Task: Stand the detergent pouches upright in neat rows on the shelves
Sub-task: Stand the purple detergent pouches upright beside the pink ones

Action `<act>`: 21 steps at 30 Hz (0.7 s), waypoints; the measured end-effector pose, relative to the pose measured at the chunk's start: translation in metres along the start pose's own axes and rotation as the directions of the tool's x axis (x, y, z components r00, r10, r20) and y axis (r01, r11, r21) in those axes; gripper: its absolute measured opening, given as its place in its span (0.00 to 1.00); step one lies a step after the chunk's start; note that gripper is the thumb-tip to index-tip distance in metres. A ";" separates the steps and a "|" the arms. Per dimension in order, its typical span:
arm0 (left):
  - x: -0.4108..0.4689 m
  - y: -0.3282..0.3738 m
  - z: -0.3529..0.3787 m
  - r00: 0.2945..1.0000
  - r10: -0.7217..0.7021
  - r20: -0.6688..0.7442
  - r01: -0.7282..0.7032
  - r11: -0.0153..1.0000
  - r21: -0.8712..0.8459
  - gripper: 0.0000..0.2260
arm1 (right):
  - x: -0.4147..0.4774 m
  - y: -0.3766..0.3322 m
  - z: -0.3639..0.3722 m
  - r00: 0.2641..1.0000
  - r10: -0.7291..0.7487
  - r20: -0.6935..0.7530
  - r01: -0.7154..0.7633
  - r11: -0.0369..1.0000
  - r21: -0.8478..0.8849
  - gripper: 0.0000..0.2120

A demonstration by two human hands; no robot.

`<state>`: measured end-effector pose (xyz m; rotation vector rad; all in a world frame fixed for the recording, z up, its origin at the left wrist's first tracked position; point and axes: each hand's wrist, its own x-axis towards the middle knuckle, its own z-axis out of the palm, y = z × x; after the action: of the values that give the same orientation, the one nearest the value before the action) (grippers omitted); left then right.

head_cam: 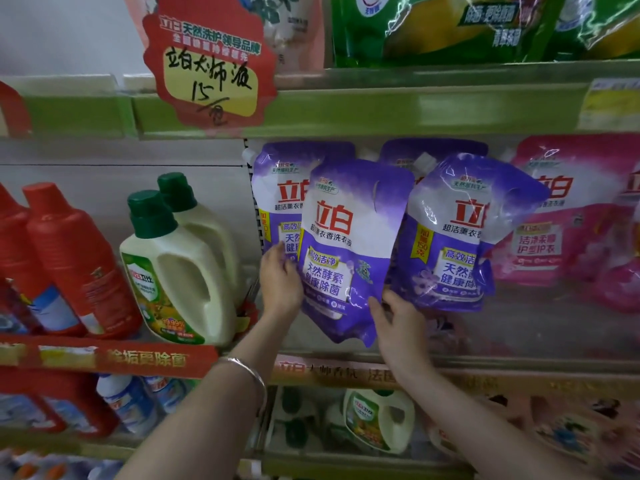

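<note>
Because the purple detergent pouch (pixel 349 244) is soft and sits tilted at the front of the middle shelf (pixel 536 327), supported only low down, its top would likely fold forward if let go now. The left hand (pixel 280 282) lies against its left edge with nearly straight fingers; the right hand (pixel 398 320) pinches the lower right corner, thumb in front. Pushing it back could also nudge the slumping neighbour pouch (pixel 450 233) into the pink pouches (pixel 571 216).
</note>
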<state>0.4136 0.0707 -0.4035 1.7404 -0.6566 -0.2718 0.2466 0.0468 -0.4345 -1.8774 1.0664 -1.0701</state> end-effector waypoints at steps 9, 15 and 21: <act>0.016 0.008 0.004 0.969 -0.065 0.239 0.087 0.993 -0.083 0.14 | 0.004 -0.008 0.002 0.990 0.081 -0.111 -0.087 0.995 -0.052 0.08; 0.006 -0.010 -0.014 0.982 -0.072 0.172 0.113 0.963 -0.243 0.11 | 0.025 -0.009 0.002 0.967 0.184 -0.176 -0.182 0.983 0.028 0.10; -0.001 -0.021 -0.027 0.968 -0.164 0.191 0.237 0.854 -0.463 0.09 | 0.050 -0.014 0.010 0.948 0.303 -0.102 -0.265 0.923 0.278 0.04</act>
<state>0.4322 0.0966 -0.4157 1.3084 -0.4563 -0.6589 0.2755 0.0089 -0.4110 -1.4047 1.1751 -1.1247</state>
